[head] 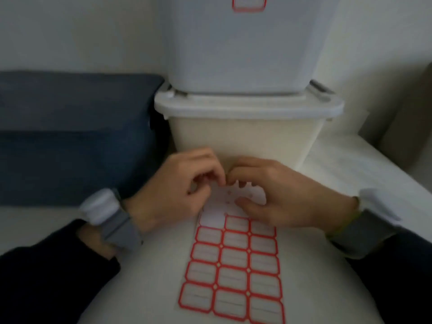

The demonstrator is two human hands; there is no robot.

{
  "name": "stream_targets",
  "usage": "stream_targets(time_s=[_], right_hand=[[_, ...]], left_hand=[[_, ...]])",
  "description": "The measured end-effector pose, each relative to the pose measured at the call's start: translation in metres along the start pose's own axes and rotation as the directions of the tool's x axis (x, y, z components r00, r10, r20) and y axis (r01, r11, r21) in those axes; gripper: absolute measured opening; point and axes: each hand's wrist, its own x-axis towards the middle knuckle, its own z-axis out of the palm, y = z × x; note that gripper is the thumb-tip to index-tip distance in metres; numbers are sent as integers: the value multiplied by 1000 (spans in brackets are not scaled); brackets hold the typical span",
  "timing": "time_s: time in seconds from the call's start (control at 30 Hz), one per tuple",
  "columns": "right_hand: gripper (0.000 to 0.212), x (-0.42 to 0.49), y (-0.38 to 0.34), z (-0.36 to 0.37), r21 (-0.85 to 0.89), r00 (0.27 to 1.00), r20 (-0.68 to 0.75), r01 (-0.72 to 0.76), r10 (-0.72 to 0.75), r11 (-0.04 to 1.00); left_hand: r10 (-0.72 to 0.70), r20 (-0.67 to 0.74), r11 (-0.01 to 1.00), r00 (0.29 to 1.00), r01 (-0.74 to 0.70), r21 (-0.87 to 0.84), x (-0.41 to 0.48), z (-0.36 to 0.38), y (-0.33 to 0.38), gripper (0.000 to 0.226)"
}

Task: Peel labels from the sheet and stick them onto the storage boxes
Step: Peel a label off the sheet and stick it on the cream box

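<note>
The left hand [184,183] and the right hand [278,192] meet at the top edge of the label sheet [233,265]. Their fingers are curled and pinch there, but the blur hides what exactly they grip. The sheet lies flat on a white surface [145,277], with red-bordered labels in three columns; no writing can be read. Just behind the hands stands a cream storage box [245,136] with a lid. A grey box [238,47] is stacked on it and carries one red-bordered label [249,4].

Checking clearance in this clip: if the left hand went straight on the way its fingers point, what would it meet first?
Most likely the right hand: the left hand points right across the label sheet, fingertips almost touching. Depth is blurred, so unsure.
</note>
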Motion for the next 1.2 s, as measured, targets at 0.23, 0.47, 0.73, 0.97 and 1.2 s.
stream_targets(time_s=[0.23,0.47,0.73,0.97,1.2], right_hand=[[80,-12,-6,-10,-168,924,331,-140,190,976],[74,-7,-2,-4,-32,934,318,-161,163,986],[53,-5,-1,0,93,965,175,-215,197,972],[41,-4,2,1,184,974,96,-220,206,958],[30,-4,4,1,176,974,85,-224,212,958]], left_hand=[[-119,158,988,980,133,-78,-4,6,-5,25],[-192,255,959,948,236,-155,-5,8,-1,17],[-280,253,922,926,333,-198,-12,2,-2,21],[-333,170,902,927,366,-227,-10,1,0,17],[-350,117,901,929,368,-227,-9,1,-1,15]])
